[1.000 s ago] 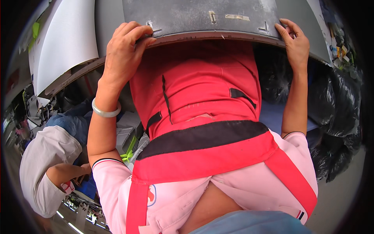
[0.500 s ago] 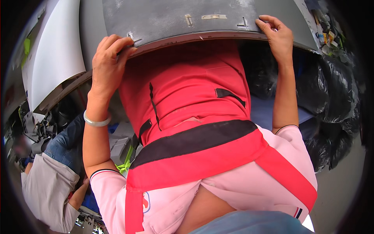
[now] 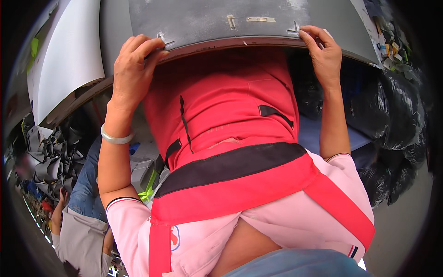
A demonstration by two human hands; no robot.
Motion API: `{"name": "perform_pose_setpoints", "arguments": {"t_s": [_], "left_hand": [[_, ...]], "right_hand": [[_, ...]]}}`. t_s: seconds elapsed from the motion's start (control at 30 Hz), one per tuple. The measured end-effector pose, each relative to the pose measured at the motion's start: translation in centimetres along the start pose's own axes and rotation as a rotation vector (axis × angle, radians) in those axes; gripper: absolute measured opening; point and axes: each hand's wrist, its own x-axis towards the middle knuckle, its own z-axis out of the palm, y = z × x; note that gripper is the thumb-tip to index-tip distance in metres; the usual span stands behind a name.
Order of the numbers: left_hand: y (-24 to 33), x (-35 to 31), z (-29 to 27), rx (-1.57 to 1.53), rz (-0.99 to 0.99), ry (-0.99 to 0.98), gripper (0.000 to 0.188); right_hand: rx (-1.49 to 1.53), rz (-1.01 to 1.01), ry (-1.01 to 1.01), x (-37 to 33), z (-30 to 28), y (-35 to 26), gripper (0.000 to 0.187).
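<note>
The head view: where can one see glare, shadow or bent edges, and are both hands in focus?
Head view: glare streaks the black plastic bags; shadow darkens the red apron just below the dark board; that board's front edge bows, probably from the fisheye lens. Also in the head view, the left hand and right hand look fairly sharp.

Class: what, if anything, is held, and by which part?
The dark grey board: the left hand pinches its near left corner; the right hand touches the right one, grip unclear.

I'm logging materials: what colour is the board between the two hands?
The board is dark grey with whitish smudges, best seen in the head view.
</note>
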Motion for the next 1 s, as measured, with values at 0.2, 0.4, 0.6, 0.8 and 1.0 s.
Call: {"name": "perform_pose_setpoints", "arguments": {"t_s": [0.2,0.4,0.6,0.8,1.0], "left_hand": [[0.0,-0.1,0.1,-0.027,-0.021,-0.001,0.018],[0.2,0.2,0.1,-0.025,0.026,0.043,0.015],[-0.1,-0.1,0.2,-0.042,0.037,0.056,0.015],[-0.5,-0.2,0.3,-0.011,0.073,0.051,0.017],[-0.3,-0.1,0.1,0.011,0.06,0.045,0.017]], "right_hand": [[-0.191,-0.284,-0.157,1.1,-1.3,-0.3,0.018],[-0.252,-0.291,-0.213,1.1,-1.2,-0.6,0.018],[-0.208,-0.276,-0.166,0.6,-0.7,-0.4,0.016],[-0.191,-0.306,-0.14,0.5,-0.6,0.1,0.015],[-0.177,-0.243,-0.159,0.4,-0.6,-0.1,0.014]]}}
